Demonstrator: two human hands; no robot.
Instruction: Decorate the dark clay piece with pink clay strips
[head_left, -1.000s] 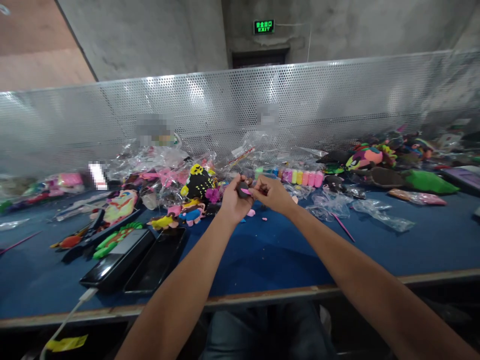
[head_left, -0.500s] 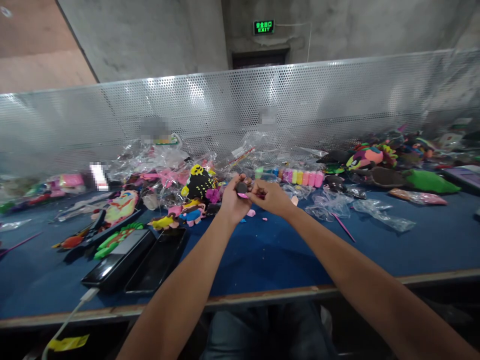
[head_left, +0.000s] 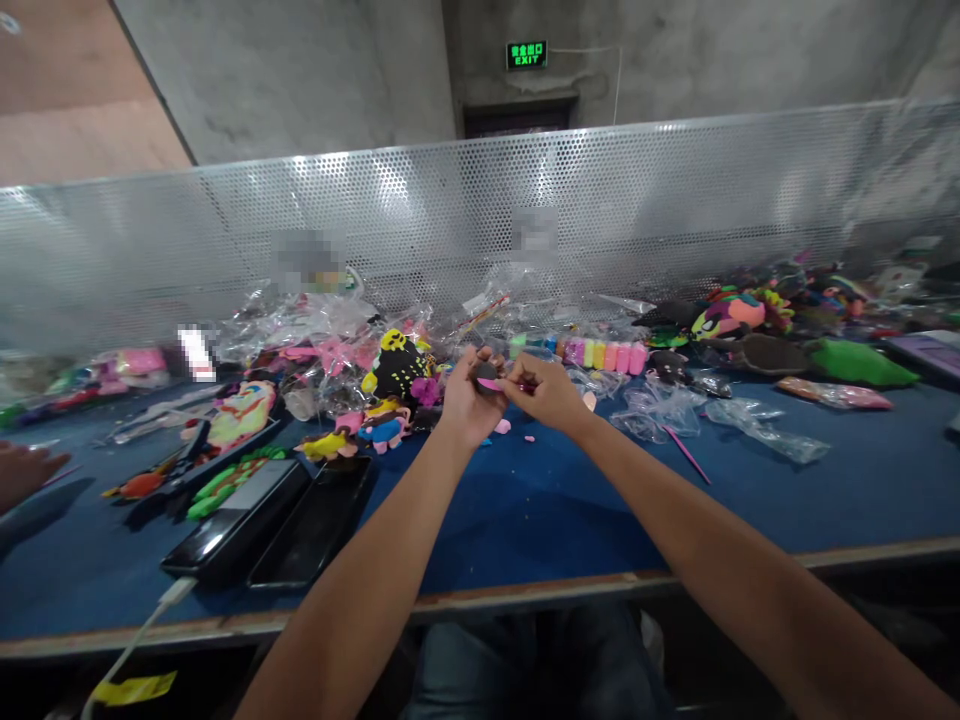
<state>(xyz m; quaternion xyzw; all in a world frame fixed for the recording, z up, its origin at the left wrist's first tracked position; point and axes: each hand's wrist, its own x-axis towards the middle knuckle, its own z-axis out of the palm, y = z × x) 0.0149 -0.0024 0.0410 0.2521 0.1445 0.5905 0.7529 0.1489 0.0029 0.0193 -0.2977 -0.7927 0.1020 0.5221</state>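
My left hand [head_left: 471, 402] is curled round a small black clay piece [head_left: 486, 371] with a pink clay strip [head_left: 491, 384] along its lower edge. From the right, my right hand [head_left: 541, 392] pinches the end of that pink strip with thumb and fingertips. Both hands are raised over the blue table, close together. Small pink clay bits [head_left: 502, 427] lie just below them. A black clay figure with yellow dots [head_left: 405, 368] stands left of my left hand, and a row of coloured clay blocks [head_left: 606, 356] is behind my right hand.
Another person's hand [head_left: 30, 475] reaches in at the far left. A black device with a cable [head_left: 232, 525] and a black tray [head_left: 311, 525] lie front left. Plastic wrappers [head_left: 660, 410] and a purple stick [head_left: 686, 455] are to the right. A perforated metal screen [head_left: 435, 230] bounds the back.
My right fingers have shifted slightly against the pink strip, which now lies closer along the black piece. Another person's hand has come in at the left edge.
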